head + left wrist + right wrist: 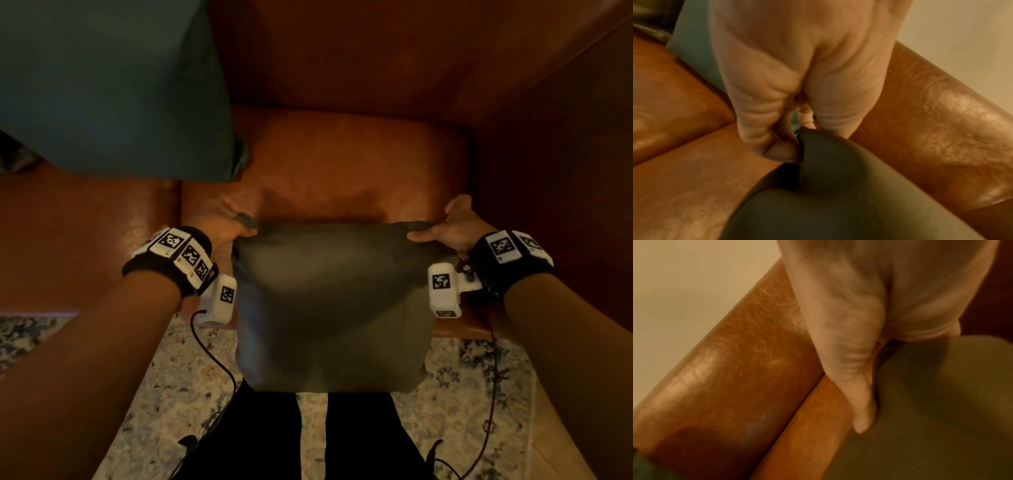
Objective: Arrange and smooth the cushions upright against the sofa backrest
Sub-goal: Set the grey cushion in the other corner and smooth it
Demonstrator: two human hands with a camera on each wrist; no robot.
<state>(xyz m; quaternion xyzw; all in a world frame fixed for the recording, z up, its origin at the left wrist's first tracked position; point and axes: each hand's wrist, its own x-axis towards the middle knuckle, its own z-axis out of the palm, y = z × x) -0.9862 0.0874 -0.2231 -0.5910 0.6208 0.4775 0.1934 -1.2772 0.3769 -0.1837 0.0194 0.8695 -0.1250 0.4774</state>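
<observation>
I hold an olive-grey cushion (329, 305) in the air in front of the brown leather sofa seat (342, 161). My left hand (226, 222) pinches its top left corner (813, 146) between thumb and fingers. At the top right corner my right hand (448, 226) grips the edge, thumb on the near face (941, 402). The cushion hangs down over the seat's front edge, covering my legs' tops. A teal cushion (113, 85) stands upright against the sofa backrest (359, 51) at the left.
The sofa armrest (565, 154) rises at the right. A patterned rug (178, 394) covers the floor under me, with my dark trouser legs (359, 438) and two thin cables (212, 359) hanging from the wrist cameras.
</observation>
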